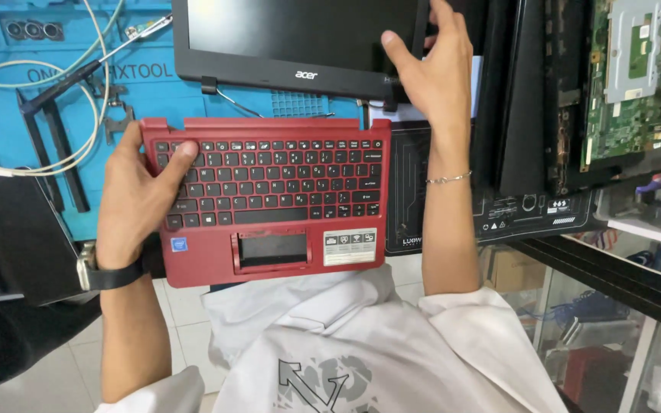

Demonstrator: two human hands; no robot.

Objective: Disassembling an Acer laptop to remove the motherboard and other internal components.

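Fingers (181,157) of the left hand (135,199) are clamped on the left edge of the red keyboard deck (269,203), the thumb laid across the top-left keys and the rest tucked underneath, out of view. The deck is held at the near edge of the surface (154,84), partly overhanging toward the lap, with its trackpad opening (273,250) empty. Up at the right, the right hand (434,69) is closed around the lower right corner of the black screen panel (300,38), thumb on the front bezel and fingers curled behind it; the panel is lying just beyond the deck, apart from it. A loose cable (239,103) is seen trailing from the panel's lower edge near the left hinge (208,82).

For good handling here, the panel is best gripped by the bezel only, never pressed on the glass, and the deck is best kept level so nothing slides off. The cable should be watched so it is not pinched between panel and deck. Off to the right, an opened laptop base with a green circuit board (621,92) is lying, and white wires (32,115) are coiled on the blue mat.
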